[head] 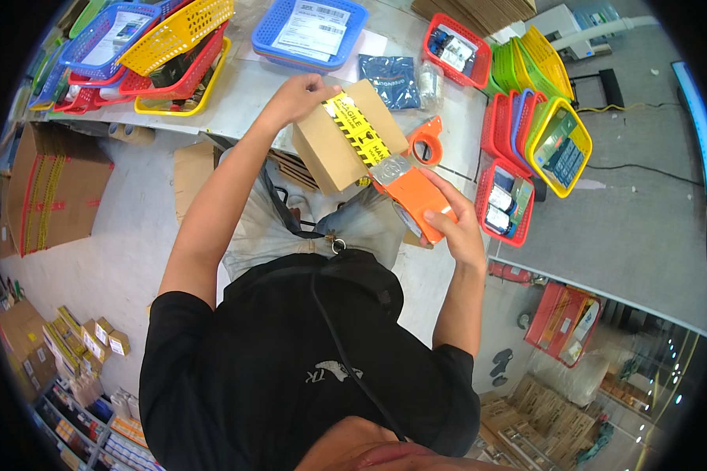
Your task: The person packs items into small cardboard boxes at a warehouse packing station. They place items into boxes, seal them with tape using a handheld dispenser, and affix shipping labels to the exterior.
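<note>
A small brown cardboard box sits at the table's near edge, partly overhanging it. Yellow-and-black fragile tape runs across its top face. My left hand is at the box's far left edge, fingers curled and fingertips against the tape's far end. In my right hand is an orange tape dispenser, tilted, its clear front flap against the box's near right edge where the tape meets it. Just right of the box lies another orange tape dispenser.
Behind the box lie a dark blue plastic packet and a clear wrapped item. A blue basket holds printed papers. Red baskets with bottles stand right, beside stacked colored baskets. More baskets crowd the left.
</note>
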`<control>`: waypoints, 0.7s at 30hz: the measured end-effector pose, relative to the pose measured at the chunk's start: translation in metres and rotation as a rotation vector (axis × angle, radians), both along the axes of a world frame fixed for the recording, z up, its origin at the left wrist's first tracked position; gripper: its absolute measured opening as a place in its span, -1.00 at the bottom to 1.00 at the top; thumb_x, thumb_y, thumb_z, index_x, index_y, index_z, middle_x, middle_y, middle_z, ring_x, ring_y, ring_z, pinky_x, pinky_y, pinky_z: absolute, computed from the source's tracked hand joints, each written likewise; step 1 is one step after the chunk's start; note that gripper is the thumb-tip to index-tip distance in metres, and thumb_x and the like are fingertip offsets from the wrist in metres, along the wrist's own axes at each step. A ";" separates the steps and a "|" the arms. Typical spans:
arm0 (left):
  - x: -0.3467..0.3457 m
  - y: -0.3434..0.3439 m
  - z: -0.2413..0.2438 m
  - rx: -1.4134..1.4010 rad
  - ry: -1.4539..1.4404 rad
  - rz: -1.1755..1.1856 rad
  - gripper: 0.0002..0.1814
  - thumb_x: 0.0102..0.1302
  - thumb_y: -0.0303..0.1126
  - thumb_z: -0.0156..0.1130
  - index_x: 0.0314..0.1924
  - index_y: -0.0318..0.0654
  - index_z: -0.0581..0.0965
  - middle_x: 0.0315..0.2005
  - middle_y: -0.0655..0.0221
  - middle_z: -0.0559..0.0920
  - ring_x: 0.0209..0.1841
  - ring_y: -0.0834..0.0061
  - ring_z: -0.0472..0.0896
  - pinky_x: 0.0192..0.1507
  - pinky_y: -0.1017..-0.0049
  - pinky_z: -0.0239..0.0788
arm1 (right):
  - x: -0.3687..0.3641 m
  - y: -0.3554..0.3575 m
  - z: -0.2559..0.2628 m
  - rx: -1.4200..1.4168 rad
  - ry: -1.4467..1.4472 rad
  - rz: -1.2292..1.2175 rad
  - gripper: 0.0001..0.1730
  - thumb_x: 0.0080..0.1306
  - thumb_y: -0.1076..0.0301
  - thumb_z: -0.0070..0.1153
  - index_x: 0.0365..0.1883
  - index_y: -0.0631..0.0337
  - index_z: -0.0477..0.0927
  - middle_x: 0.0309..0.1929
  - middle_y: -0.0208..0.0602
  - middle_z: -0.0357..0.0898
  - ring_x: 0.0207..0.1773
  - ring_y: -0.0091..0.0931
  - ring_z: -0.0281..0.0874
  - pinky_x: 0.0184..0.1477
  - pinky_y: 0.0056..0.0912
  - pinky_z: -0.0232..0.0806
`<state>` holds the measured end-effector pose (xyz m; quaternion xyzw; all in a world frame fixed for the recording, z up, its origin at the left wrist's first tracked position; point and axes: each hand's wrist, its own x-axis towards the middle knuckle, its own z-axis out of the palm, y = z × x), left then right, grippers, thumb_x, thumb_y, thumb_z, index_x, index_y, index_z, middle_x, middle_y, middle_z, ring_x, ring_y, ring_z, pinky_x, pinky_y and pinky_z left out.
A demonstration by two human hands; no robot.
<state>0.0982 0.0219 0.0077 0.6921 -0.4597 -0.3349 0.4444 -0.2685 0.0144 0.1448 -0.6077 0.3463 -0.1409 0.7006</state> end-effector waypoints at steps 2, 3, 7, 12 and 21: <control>0.000 -0.001 0.000 -0.001 -0.011 -0.010 -0.50 0.42 0.00 0.36 -0.51 -0.22 0.48 -0.57 0.60 0.47 -0.45 0.75 0.32 -0.41 0.57 0.21 | -0.004 -0.003 -0.021 -0.131 -0.047 0.018 -0.28 0.32 0.51 0.20 0.47 0.33 0.36 0.20 -0.22 0.60 -0.15 -0.61 0.63 -0.34 -0.52 0.55; 0.000 -0.001 0.001 0.008 -0.023 -0.011 -0.50 0.42 0.00 0.36 -0.51 -0.22 0.48 -0.57 0.60 0.48 -0.45 0.75 0.33 -0.41 0.56 0.21 | -0.003 -0.004 -0.029 -0.198 -0.074 0.034 -0.28 0.33 0.50 0.21 0.48 0.33 0.36 0.23 -0.23 0.59 -0.11 -0.62 0.63 -0.31 -0.53 0.56; 0.008 -0.005 0.002 0.025 -0.085 -0.009 -0.52 0.41 -0.02 0.37 -0.49 -0.24 0.50 -0.58 0.55 0.52 -0.46 0.71 0.38 -0.41 0.51 0.25 | -0.006 0.003 -0.048 -0.050 -0.073 0.024 -0.21 0.34 0.47 0.24 0.53 0.29 0.28 0.34 -0.22 0.50 -0.04 -0.61 0.61 -0.22 -0.51 0.57; 0.006 -0.008 0.047 -0.060 -0.537 0.076 -0.66 0.42 -0.17 0.33 -0.34 -0.34 0.63 -0.41 0.23 0.74 -0.36 0.29 0.68 -0.25 0.28 0.46 | 0.022 0.018 -0.088 -0.005 -0.209 0.017 -0.16 0.38 0.44 0.23 0.59 0.22 0.20 0.39 -0.24 0.45 -0.08 -0.60 0.62 -0.20 -0.45 0.58; -0.044 0.031 0.041 -0.105 -0.629 -0.555 -0.39 0.65 0.10 -0.28 0.50 0.04 0.38 0.59 0.33 0.17 0.64 0.05 -0.05 0.63 0.00 -0.38 | 0.037 0.042 -0.110 -0.099 -0.190 -0.116 -0.26 0.42 0.42 0.20 0.55 0.29 0.27 0.25 -0.25 0.59 0.07 -0.64 0.54 0.06 -0.50 0.45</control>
